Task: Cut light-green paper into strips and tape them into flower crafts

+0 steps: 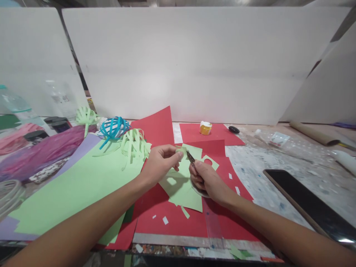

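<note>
Between the thumb and fingers of my left hand (162, 160) is a small piece of light green paper (182, 150). My right hand (207, 178) grips a dark-handled tool (190, 157), apparently scissors, its tip touching the green piece; whether its blades are apart I cannot make out. Below both hands lies a light green sheet (185, 196) with holes cut in it, on top of red paper (152, 222). Part of a pale round object (196, 190) shows under my right hand, mostly hidden. A clear ruler (213, 226) lies below that hand.
Large green sheets (80, 185), a blue paper-strip ball (114, 128) and cut green strips (135, 144) lie left. Behind stands a yellow jar (205, 128) near a black lid (234, 129). A phone (303, 200) and a plastic bottle (274, 138) are at right; a white panel (194, 66) rises behind.
</note>
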{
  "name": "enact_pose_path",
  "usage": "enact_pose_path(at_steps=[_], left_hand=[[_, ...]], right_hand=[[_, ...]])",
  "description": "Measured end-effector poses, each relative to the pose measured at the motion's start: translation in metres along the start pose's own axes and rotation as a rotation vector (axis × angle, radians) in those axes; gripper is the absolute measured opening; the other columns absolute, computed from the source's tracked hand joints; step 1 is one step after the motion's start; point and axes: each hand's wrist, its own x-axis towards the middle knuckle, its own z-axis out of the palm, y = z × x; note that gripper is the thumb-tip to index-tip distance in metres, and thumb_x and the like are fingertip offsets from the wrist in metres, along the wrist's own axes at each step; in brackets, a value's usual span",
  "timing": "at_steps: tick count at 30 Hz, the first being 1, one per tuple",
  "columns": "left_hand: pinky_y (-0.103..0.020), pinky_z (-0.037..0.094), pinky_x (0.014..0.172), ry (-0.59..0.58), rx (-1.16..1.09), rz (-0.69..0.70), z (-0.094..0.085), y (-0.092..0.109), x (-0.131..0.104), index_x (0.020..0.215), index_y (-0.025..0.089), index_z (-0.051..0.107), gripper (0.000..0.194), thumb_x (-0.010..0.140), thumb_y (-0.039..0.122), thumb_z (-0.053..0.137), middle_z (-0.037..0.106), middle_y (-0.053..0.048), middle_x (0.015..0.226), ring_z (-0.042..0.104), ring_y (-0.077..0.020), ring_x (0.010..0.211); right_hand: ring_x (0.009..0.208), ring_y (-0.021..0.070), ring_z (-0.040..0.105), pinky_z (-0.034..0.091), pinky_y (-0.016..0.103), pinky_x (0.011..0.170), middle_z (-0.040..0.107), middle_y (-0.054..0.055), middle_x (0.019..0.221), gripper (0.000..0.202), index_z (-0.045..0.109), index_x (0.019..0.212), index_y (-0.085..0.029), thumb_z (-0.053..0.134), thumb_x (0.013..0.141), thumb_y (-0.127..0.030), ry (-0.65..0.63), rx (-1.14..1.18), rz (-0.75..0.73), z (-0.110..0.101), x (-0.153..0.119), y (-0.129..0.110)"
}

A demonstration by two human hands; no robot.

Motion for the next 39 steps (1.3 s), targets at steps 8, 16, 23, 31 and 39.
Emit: enact_pose_path(at_steps=[8, 16, 23, 31, 39], left_hand=[[-0.024, 0.047, 0.059, -0.029, 0.026, -0.019, -0.003, -0.002, 0.001, 0.071, 0.015, 0.062, 0.02, 0.08, 0.033, 0.065, 0.056, 0.002, 0.058, 0.054, -0.0096, 0.054], [-0.021, 0.047, 0.056, -0.068, 0.115, -0.06, -0.001, -0.005, 0.002, 0.078, 0.017, 0.067, 0.023, 0.079, 0.039, 0.065, 0.063, 0.0, 0.068, 0.057, -0.0107, 0.06], [-0.02, 0.045, 0.053, -0.138, 0.19, -0.074, 0.002, -0.006, -0.001, 0.076, 0.014, 0.071, 0.028, 0.08, 0.041, 0.064, 0.061, 0.0, 0.064, 0.051, -0.0089, 0.055], [-0.018, 0.045, 0.051, -0.096, 0.203, -0.063, 0.0, -0.004, 0.002, 0.073, 0.015, 0.068, 0.019, 0.079, 0.033, 0.064, 0.059, 0.0, 0.061, 0.05, -0.0079, 0.054], [-0.019, 0.046, 0.051, -0.047, 0.152, -0.1, -0.004, -0.01, 0.005, 0.08, 0.016, 0.065, 0.018, 0.077, 0.033, 0.068, 0.063, 0.0, 0.064, 0.055, -0.0088, 0.054]], right_hand=[[0.043, 0.0056, 0.015, 0.011, 0.02, 0.039, 0.023, -0.009, 0.058, 0.045, 0.039, 0.072, -0.02, 0.042, 0.09, -0.062, 0.073, 0.165, 0.03, -0.002, 0.008, 0.005], [0.043, 0.0063, 0.021, 0.017, 0.021, 0.04, 0.029, -0.01, 0.054, 0.033, 0.047, 0.085, -0.022, 0.062, 0.082, -0.052, 0.232, -0.001, -0.086, 0.0, 0.009, 0.0], [0.047, 0.0074, 0.025, 0.02, 0.023, 0.044, 0.032, -0.007, 0.058, 0.036, 0.047, 0.072, -0.02, 0.066, 0.077, -0.05, 0.261, -0.125, -0.147, 0.003, 0.007, -0.003], [0.045, 0.0079, 0.024, 0.022, 0.023, 0.044, 0.032, -0.008, 0.056, 0.032, 0.051, 0.078, -0.02, 0.061, 0.081, -0.051, 0.304, -0.168, -0.184, -0.006, 0.01, -0.004], [0.053, 0.0105, 0.032, 0.027, 0.024, 0.05, 0.036, -0.005, 0.06, 0.026, 0.056, 0.079, -0.019, 0.06, 0.082, -0.045, 0.244, -0.384, -0.201, -0.024, 0.016, -0.01]])
